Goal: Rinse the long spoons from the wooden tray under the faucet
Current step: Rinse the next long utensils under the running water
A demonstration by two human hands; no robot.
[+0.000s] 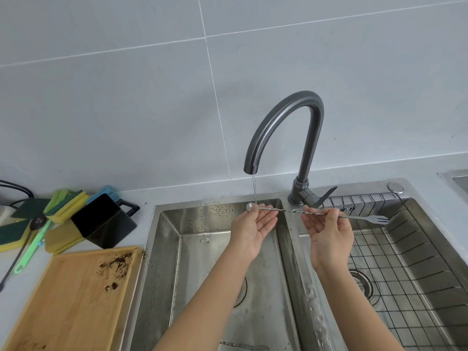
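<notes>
Water runs in a thin stream (254, 188) from the faucet (286, 127) at twelve o'clock of the left sink basin (202, 262), landing on the small bowl of a long spoon (293, 211); the spoon lies level across the divider between the two basins, its bowl toward nine o'clock and its little fork end reaching toward three o'clock over the wire rack (405, 274) in the right basin. The left hand (249, 229) is palm-up under the bowl end, fingers mostly spread and loose, the thumb and fingertips lightly pinching the shaft just beside the bowl; the right hand (329, 231) is also palm-up, fingers half curled, pinching the twisted shaft near its fork end.

The spoon looks like thin steel; it should be light and stiff, and slick when wet, so the twisted middle of the shaft seems the surest place to grip, leaving the bowl bare to the water. Another long utensil (243, 346), possibly a second spoon, lies in the left basin at six o'clock. The wooden tray (76, 300) sits on the counter at eight o'clock, bearing only dark crumbs (115, 267); sponges (68, 201) and a black container (106, 221) stand beyond it at ten o'clock.
</notes>
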